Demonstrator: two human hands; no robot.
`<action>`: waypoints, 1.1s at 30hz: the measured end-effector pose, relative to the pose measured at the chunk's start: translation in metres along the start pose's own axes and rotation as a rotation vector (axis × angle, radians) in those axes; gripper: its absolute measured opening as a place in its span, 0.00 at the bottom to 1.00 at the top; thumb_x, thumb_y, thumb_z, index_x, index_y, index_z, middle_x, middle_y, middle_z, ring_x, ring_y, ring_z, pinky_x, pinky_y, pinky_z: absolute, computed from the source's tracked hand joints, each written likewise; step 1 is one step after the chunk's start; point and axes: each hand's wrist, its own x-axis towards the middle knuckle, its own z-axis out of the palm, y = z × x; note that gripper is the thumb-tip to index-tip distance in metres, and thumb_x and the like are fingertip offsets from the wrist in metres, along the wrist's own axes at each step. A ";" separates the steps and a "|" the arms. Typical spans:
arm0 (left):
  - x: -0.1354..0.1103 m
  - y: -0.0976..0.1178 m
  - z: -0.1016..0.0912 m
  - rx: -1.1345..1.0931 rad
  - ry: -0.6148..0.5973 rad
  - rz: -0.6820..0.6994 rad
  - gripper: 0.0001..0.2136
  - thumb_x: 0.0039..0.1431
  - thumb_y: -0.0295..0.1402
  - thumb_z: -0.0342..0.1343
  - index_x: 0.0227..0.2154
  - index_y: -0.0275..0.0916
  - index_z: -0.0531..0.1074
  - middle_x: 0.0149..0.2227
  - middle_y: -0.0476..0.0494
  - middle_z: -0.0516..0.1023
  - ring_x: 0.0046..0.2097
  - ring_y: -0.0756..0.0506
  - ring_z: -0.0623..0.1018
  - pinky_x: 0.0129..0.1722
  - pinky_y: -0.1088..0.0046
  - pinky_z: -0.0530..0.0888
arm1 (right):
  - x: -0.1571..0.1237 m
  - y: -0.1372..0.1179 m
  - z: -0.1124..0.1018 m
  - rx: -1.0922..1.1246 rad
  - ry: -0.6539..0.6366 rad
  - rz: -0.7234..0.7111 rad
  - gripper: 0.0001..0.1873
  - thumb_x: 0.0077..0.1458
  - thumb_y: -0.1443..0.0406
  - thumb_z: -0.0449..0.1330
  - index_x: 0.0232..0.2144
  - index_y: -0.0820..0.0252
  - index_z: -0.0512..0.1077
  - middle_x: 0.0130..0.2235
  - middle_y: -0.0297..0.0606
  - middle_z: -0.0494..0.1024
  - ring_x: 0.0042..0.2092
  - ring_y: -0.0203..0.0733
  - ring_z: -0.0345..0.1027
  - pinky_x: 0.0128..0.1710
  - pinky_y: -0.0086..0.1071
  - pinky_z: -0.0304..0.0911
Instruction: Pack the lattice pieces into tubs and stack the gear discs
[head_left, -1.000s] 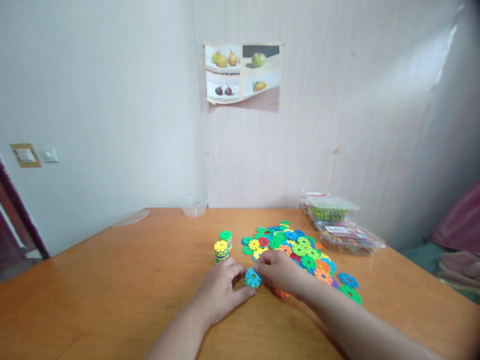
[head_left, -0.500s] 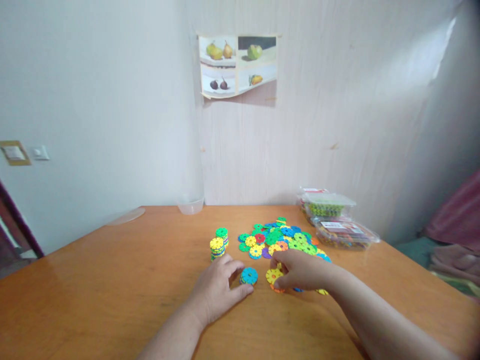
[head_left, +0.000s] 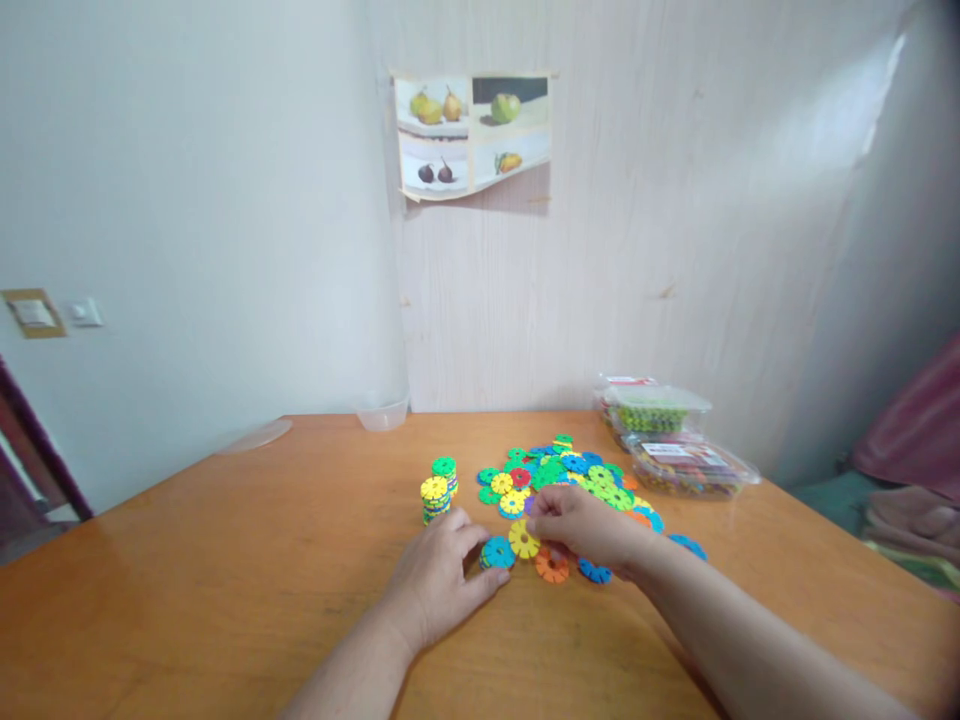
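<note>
My left hand (head_left: 439, 565) curls around a short stack of notched plastic discs (head_left: 498, 552), a blue one on top. Its thumb lies along the front of the stack and its forefinger at the far left side. Between the thumb and fingers of my right hand (head_left: 581, 525) is a yellow notched disc (head_left: 523, 540), held tilted just right of that stack. Below my right hand lies an orange disc (head_left: 553, 567), with a blue disc (head_left: 595, 571) beside it. Two taller disc stacks stand beyond my left hand, one topped yellow (head_left: 435, 489), the other topped green (head_left: 444, 467).
A loose pile of coloured discs (head_left: 551, 472) spreads beyond my right hand. Clear plastic boxes (head_left: 690, 468) with contents stand at the back right. A clear bowl (head_left: 382, 413) and a flat translucent lid (head_left: 259, 435) are on the wooden table (head_left: 187, 560) at the back left.
My right hand has lifted the yellow disc off the orange one and carried it left, close to the blue-topped stack. My left hand has stayed around that stack.
</note>
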 end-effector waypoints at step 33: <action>0.001 -0.004 0.004 0.016 0.000 -0.013 0.13 0.57 0.47 0.57 0.36 0.44 0.76 0.35 0.45 0.70 0.39 0.44 0.71 0.36 0.70 0.67 | -0.006 0.000 -0.012 -0.157 0.006 -0.081 0.06 0.51 0.63 0.59 0.28 0.59 0.66 0.23 0.27 0.67 0.24 0.30 0.58 0.22 0.24 0.50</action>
